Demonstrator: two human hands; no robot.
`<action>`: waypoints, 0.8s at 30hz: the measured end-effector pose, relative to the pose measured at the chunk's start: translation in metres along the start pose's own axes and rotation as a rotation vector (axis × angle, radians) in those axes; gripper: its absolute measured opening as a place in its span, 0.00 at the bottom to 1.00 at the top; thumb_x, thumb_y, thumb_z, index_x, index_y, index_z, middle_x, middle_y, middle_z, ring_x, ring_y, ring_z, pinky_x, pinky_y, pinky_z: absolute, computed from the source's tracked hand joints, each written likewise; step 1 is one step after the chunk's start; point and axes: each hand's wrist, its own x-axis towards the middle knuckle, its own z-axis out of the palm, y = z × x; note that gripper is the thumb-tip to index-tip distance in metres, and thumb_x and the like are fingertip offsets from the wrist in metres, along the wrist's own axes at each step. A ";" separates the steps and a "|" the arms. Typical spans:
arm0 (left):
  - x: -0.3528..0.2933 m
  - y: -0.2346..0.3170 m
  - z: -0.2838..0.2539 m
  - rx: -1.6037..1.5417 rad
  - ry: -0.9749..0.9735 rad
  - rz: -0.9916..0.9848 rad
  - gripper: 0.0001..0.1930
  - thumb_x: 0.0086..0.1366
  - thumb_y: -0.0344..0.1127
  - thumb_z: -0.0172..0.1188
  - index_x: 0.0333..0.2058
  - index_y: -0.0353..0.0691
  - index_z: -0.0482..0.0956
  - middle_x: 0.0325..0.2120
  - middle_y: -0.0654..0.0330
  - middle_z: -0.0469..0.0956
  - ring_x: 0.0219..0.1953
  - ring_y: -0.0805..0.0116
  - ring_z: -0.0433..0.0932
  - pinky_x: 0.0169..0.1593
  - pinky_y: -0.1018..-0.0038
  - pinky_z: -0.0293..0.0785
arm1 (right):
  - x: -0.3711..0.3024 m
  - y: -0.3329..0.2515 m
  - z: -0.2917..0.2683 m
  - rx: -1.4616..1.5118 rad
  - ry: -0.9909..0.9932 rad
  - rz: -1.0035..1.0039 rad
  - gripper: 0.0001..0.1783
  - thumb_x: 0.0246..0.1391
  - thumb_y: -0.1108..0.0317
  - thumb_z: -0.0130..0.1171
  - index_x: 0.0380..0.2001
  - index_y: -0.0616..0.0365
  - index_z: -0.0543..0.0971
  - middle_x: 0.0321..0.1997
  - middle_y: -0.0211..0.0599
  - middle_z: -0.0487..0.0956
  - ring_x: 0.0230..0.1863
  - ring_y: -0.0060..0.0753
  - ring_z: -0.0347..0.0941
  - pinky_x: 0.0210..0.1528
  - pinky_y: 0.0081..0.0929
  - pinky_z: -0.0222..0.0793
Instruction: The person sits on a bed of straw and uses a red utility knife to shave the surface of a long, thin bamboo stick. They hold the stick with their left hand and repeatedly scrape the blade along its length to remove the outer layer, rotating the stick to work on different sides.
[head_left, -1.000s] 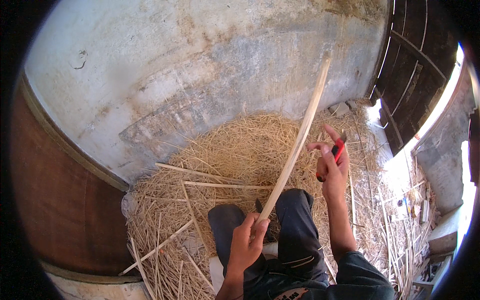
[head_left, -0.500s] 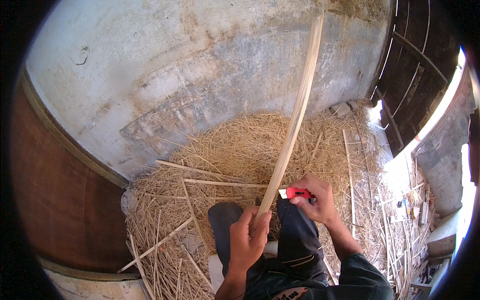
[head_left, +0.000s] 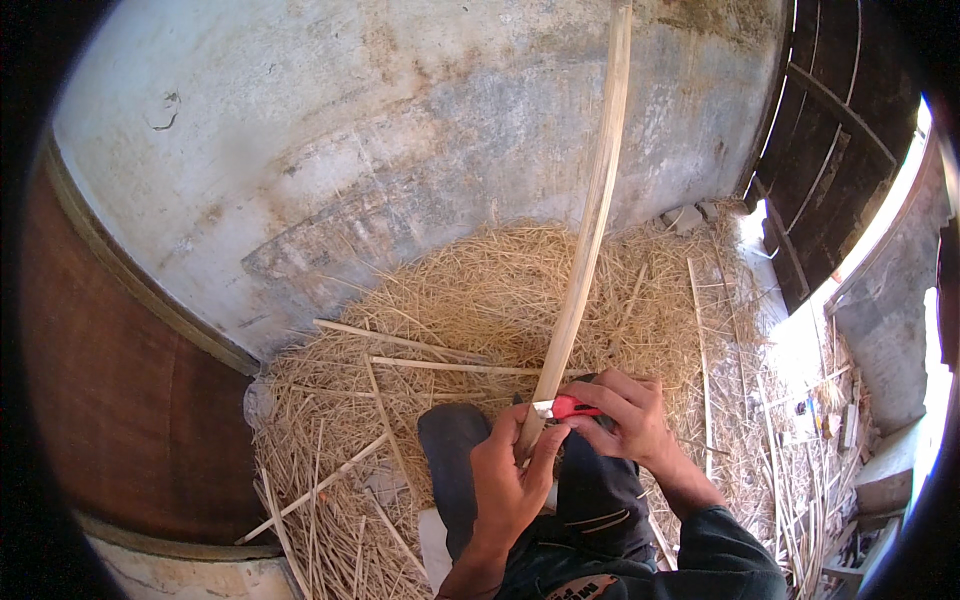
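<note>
A long, pale wooden strip [head_left: 592, 220] rises from between my knees toward the top of the view. My left hand [head_left: 508, 470] is closed around its lower end, thumb on the right side. In my right hand [head_left: 630, 418] is a red utility knife [head_left: 575, 407], its blade end pointing left. That blade meets the strip's right edge just above my left hand. The tips of both hands are close together there. The strip's very bottom is hidden by my left hand.
Straw and shavings [head_left: 480, 290] cover the floor around my legs. Several loose strips lie about, one thin strip [head_left: 440, 366] crossing behind the held one. A stained wall [head_left: 400, 150] stands ahead, a brown panel [head_left: 120, 380] at left, a dark slatted door [head_left: 830, 150] at right.
My right hand has moved left and slightly down, bringing the knife blade onto the strip. My left hand has shifted a little right, and the strip's upper end leans slightly farther left.
</note>
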 end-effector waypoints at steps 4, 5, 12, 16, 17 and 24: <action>0.001 0.001 0.003 0.022 0.028 -0.015 0.12 0.74 0.38 0.67 0.44 0.33 0.80 0.25 0.69 0.78 0.26 0.86 0.67 0.28 0.82 0.63 | 0.003 -0.003 0.003 -0.016 0.070 -0.018 0.23 0.44 0.61 0.79 0.46 0.50 0.88 0.26 0.25 0.78 0.22 0.30 0.77 0.24 0.29 0.74; 0.001 0.001 0.003 0.035 0.032 -0.006 0.12 0.74 0.38 0.66 0.43 0.33 0.81 0.25 0.68 0.78 0.26 0.86 0.67 0.28 0.81 0.63 | 0.004 -0.004 0.003 -0.018 0.076 -0.018 0.22 0.44 0.61 0.79 0.46 0.50 0.88 0.26 0.25 0.78 0.22 0.30 0.77 0.24 0.29 0.74; 0.001 -0.004 0.000 0.105 0.033 -0.037 0.14 0.74 0.41 0.67 0.39 0.33 0.82 0.21 0.67 0.75 0.25 0.84 0.67 0.28 0.78 0.63 | 0.005 -0.002 -0.002 -0.048 0.103 0.038 0.19 0.47 0.63 0.78 0.45 0.51 0.89 0.29 0.29 0.83 0.23 0.33 0.80 0.25 0.30 0.75; -0.013 0.000 0.003 0.084 -0.027 -0.175 0.15 0.75 0.42 0.66 0.38 0.33 0.83 0.18 0.66 0.74 0.22 0.83 0.68 0.25 0.76 0.63 | 0.021 0.027 -0.017 -0.101 0.244 0.215 0.15 0.51 0.67 0.76 0.43 0.56 0.89 0.29 0.37 0.84 0.25 0.36 0.81 0.28 0.31 0.74; -0.017 -0.007 0.004 0.086 -0.023 -0.165 0.14 0.75 0.42 0.66 0.38 0.33 0.83 0.18 0.66 0.74 0.22 0.83 0.68 0.25 0.76 0.63 | 0.027 0.033 -0.021 -0.116 0.280 0.277 0.15 0.51 0.68 0.75 0.43 0.57 0.89 0.29 0.39 0.84 0.26 0.37 0.81 0.29 0.31 0.74; -0.032 -0.018 -0.003 0.117 -0.104 -0.226 0.15 0.76 0.43 0.64 0.41 0.34 0.84 0.17 0.65 0.74 0.21 0.82 0.70 0.24 0.73 0.65 | 0.032 0.069 -0.026 -0.113 0.380 0.325 0.13 0.58 0.68 0.72 0.45 0.59 0.89 0.31 0.39 0.86 0.25 0.27 0.76 0.26 0.27 0.67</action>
